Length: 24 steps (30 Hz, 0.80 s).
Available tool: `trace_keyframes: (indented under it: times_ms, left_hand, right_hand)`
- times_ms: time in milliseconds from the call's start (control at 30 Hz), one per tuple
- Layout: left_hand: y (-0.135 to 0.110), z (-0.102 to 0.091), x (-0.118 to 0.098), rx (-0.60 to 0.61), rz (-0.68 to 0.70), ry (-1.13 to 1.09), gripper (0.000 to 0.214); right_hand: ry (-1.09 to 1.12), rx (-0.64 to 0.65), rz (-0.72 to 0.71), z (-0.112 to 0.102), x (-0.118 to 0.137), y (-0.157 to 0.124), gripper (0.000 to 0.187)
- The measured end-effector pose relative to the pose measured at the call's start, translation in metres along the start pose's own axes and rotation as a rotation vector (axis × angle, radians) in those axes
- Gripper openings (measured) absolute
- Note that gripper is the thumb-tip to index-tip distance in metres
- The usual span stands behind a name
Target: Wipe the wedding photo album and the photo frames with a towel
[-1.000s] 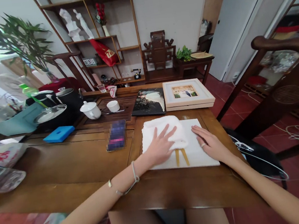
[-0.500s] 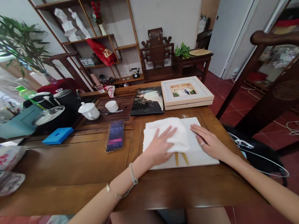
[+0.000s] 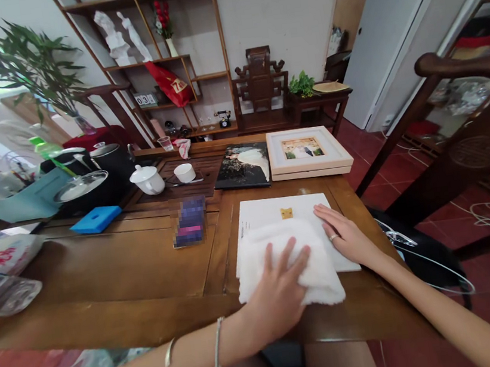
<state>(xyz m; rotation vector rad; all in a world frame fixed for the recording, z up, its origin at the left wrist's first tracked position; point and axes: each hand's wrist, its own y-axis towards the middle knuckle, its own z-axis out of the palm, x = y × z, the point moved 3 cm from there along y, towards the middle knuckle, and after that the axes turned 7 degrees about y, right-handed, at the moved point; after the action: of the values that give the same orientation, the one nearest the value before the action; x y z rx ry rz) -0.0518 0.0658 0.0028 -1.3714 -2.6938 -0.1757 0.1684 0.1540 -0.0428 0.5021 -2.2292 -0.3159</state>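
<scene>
My left hand (image 3: 279,290) lies with spread fingers on a white towel (image 3: 260,250), pressing it against the near part of a white flat album or board (image 3: 260,211). The towel hangs over the board's front edge. Beyond it shows a small gold-yellow design (image 3: 286,213) on the board; the towel hides whatever is lower down. On the board's right side rests my right hand (image 3: 346,235), fingers flat and stretched out, holding nothing.
Behind the board stand a framed photo (image 3: 312,162) and a dark photo panel (image 3: 242,166). To the left are a phone (image 3: 190,221), a blue block (image 3: 96,220), a white teapot (image 3: 148,181) and a white cup (image 3: 184,173). A wooden chair (image 3: 441,163) is at the right.
My left hand has drawn the towel toward me, from the board's upper part over its front edge. The gold-yellow design's top now shows, its lower part is covered. My right hand stays put.
</scene>
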Motion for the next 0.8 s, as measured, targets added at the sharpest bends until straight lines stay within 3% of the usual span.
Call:
trace_keyframes:
  times_ms: [67,133,367,467,567,800]
  left_hand:
    - [-0.005,-0.002,-0.012,0.008,0.004,0.015,0.023]
    - [0.002,-0.003,-0.01,0.02,-0.005,0.033,0.025]
    - [0.076,-0.003,0.053,0.091,-0.109,0.051,0.028]
    - [0.092,-0.002,0.062,0.082,-0.099,0.075,0.028]
    - [0.082,0.0,0.046,0.056,-0.063,0.128,0.025]
    - [0.021,-0.01,-0.036,-0.122,0.05,0.288,0.028]
  right_hand:
    - [-0.002,0.006,-0.005,0.0,0.001,0.0,0.043]
    - [-0.003,0.007,-0.005,-0.001,0.001,0.0,0.043]
    - [0.018,0.012,-0.029,-0.002,-0.001,0.001,0.047]
    - [0.017,0.023,-0.028,-0.002,-0.002,0.002,0.052]
    - [0.03,0.037,-0.029,-0.002,-0.003,0.002,0.053]
    - [0.029,0.015,-0.003,-0.002,0.001,0.001,0.042]
